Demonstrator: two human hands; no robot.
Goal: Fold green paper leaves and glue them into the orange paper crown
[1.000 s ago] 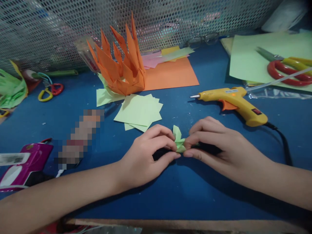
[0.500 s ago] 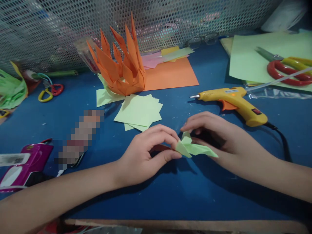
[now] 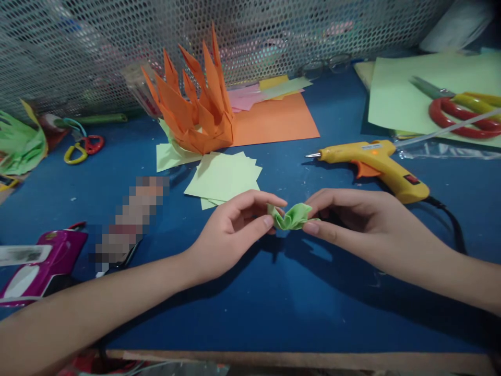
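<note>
Between my hands is a small folded piece of light green paper, held just above the blue tabletop. My left hand pinches its left end between thumb and fingers. On the other side, my right hand grips the right end, thumb in front and fingers behind. The paper's middle dips in a crease and its right part puffs up. Beyond my left hand lies a stack of pale green paper squares. Behind that stands an orange folded-paper piece with several tall points.
A yellow hot glue gun lies beyond my right hand, its cord running behind the wrist. Large scissors rest on green sheets at right. At left are small scissors and a purple device. A perforated metal panel borders the back.
Both hands have turned the green paper, so its pointed tip no longer sticks out toward the lower right. My right thumb has come round to the front of it.
</note>
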